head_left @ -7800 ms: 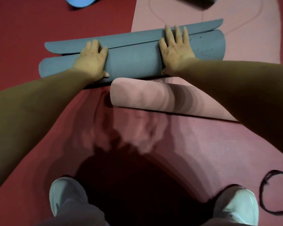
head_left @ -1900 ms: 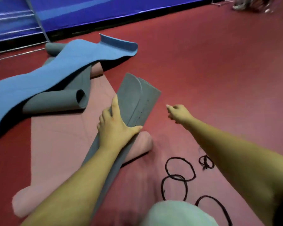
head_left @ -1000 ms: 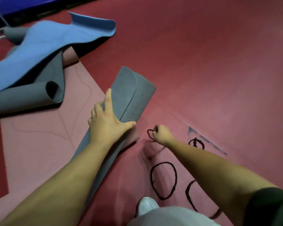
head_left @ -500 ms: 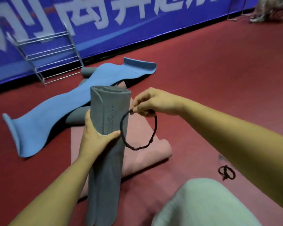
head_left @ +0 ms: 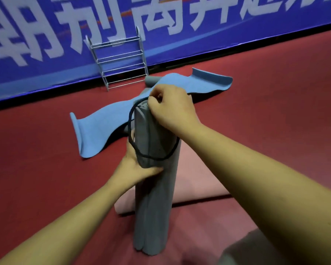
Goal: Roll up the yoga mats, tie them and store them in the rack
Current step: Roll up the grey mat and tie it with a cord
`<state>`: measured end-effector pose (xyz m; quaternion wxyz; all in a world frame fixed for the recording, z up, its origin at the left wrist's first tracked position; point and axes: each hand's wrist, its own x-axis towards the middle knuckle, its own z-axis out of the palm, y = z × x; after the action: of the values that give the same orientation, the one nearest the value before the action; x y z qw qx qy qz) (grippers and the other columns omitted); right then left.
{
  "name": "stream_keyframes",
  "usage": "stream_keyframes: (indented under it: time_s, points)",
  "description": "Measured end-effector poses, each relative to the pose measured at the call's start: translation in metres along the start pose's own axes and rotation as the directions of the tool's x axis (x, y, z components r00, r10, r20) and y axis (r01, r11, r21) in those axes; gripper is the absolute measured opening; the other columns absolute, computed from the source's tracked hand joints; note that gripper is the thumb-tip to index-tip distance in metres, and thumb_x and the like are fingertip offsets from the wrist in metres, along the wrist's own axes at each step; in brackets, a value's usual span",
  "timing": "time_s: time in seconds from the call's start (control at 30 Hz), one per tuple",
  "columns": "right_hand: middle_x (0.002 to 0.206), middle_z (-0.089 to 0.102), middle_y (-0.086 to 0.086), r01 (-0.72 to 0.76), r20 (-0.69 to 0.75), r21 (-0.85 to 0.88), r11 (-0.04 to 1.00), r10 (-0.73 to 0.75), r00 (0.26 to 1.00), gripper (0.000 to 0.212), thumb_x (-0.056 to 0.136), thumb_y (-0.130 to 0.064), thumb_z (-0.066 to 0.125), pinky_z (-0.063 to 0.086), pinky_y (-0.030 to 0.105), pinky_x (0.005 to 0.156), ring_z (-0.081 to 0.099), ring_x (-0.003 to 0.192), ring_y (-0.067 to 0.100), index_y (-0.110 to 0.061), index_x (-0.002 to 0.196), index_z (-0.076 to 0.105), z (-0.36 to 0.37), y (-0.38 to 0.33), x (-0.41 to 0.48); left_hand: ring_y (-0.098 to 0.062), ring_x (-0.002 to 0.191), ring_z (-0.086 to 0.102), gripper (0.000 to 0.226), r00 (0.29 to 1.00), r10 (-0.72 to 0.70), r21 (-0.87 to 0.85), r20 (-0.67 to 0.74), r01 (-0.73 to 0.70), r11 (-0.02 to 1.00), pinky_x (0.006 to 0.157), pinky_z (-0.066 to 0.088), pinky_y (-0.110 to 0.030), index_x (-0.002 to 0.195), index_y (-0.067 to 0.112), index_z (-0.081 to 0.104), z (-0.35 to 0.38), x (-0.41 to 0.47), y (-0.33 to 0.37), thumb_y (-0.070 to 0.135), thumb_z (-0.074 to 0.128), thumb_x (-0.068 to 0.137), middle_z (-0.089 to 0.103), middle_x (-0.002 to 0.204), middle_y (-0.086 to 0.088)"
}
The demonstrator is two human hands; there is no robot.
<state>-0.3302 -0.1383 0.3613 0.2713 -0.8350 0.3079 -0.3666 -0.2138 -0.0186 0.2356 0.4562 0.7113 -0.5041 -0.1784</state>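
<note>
Upright on the red floor, a grey yoga mat roll — black cord loop over its top.
The roll is gripped by the left hand, fingers curled round it; the loop is pinched at the top rim by the right hand. Behind, a wire rack is set against a blue banner — its white characters blurred, unread.

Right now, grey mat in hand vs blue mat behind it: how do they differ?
The grey mat is rolled tight; blue mat is unrolled and wavy, ends curled up. The grey mat stands on end; blue mat lies on the red floor. The grey mat has a black loop round its top, left hand gripping it, right hand pinching the loop; blue mat is untied, untouched. Shared: neither is in the wire rack.
</note>
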Motion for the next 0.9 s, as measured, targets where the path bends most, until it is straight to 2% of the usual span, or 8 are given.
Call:
stream_keyframes:
  time_s: [0.07,0.13,0.23,0.37,0.5,0.6,0.73,0.9]
  points:
    - [0.078,0.065,-0.008,-0.022,-0.020,0.097,0.995,0.024,1.000,0.016,0.088,-0.022,0.053,0.043,0.025,0.064,0.058,0.079,0.014,-0.021,0.087,0.069,0.001,-0.002,0.001,0.003,0.131,0.043,0.121,0.987,-0.004,-0.065,0.158,0.015,0.998,0.102,0.042,-0.018,0.152,0.036,0.003,-0.017,-0.003,0.000,0.035,0.081,0.060,0.035,0.148,0.017]
    - [0.073,0.058,-0.011,-0.031,0.016,0.108,0.994,0.030,0.999,0.014,0.089,-0.021,0.054,0.035,0.007,0.060,0.052,0.070,0.005,-0.022,0.087,0.068,0.000,-0.006,0.001,-0.010,0.127,0.052,0.101,0.981,-0.043,-0.266,0.187,0.093,0.959,0.096,0.049,-0.028,0.145,0.031,0.024,-0.039,-0.001,0.002,0.029,0.070,0.055,0.042,0.143,0.006]
    - [0.071,0.056,-0.013,-0.036,0.093,0.083,0.996,0.028,0.995,0.013,0.091,-0.023,0.054,0.030,-0.001,0.060,0.048,0.068,-0.002,-0.025,0.084,0.065,0.001,-0.008,0.001,-0.017,0.117,0.058,0.082,0.959,-0.097,-0.469,0.268,0.218,0.856,0.084,0.056,-0.030,0.127,0.022,0.044,-0.063,0.002,0.016,0.030,0.066,0.048,0.052,0.133,-0.006]
    - [0.071,0.063,-0.010,-0.068,0.085,0.153,0.986,0.055,0.995,0.015,0.085,-0.021,0.060,0.043,0.023,0.067,0.061,0.079,0.011,-0.024,0.072,0.066,0.001,-0.005,0.007,-0.022,0.110,0.057,0.071,0.952,-0.123,-0.537,0.282,0.263,0.801,0.096,0.044,-0.049,0.105,0.018,0.060,-0.072,0.002,0.029,0.061,0.080,0.052,0.061,0.113,-0.003]
    - [0.069,0.064,-0.010,-0.092,0.096,0.180,0.979,0.076,0.992,0.020,0.084,-0.020,0.061,0.044,0.025,0.067,0.061,0.077,0.012,-0.026,0.065,0.063,0.001,-0.003,0.004,-0.021,0.119,0.058,0.107,0.958,-0.236,-0.360,0.163,0.281,0.890,0.098,0.048,-0.052,0.115,0.024,0.054,-0.059,0.009,0.041,0.094,0.065,0.035,0.063,0.122,0.000]
    - [0.062,0.062,-0.011,-0.105,0.157,0.248,0.963,0.067,0.985,0.021,0.083,-0.019,0.063,0.042,0.024,0.064,0.058,0.070,0.008,-0.024,0.063,0.065,0.002,-0.013,0.000,-0.012,0.119,0.057,0.109,0.982,-0.186,-0.133,-0.024,0.181,0.974,0.104,0.047,-0.042,0.127,0.037,0.043,-0.054,0.014,0.043,0.086,0.074,0.035,0.059,0.124,0.014]
    - [0.057,0.061,-0.015,-0.123,0.234,0.331,0.936,0.044,0.971,0.018,0.086,-0.019,0.066,0.042,0.016,0.059,0.052,0.053,-0.004,-0.023,0.069,0.069,0.005,-0.026,-0.006,-0.007,0.121,0.058,0.098,0.995,-0.061,-0.160,-0.079,0.047,0.986,0.105,0.047,-0.040,0.138,0.029,0.046,-0.060,0.006,0.036,0.057,0.085,0.052,0.061,0.132,0.010]
    - [0.055,0.061,-0.018,-0.045,0.224,0.360,0.932,-0.039,0.974,0.007,0.087,-0.020,0.073,0.043,0.017,0.059,0.054,0.051,-0.007,-0.016,0.081,0.073,0.003,-0.027,0.003,-0.007,0.122,0.057,0.103,0.989,-0.070,-0.148,-0.133,0.050,0.988,0.105,0.046,-0.045,0.130,0.035,0.046,-0.061,-0.008,0.036,0.070,0.085,0.042,0.061,0.130,0.012]
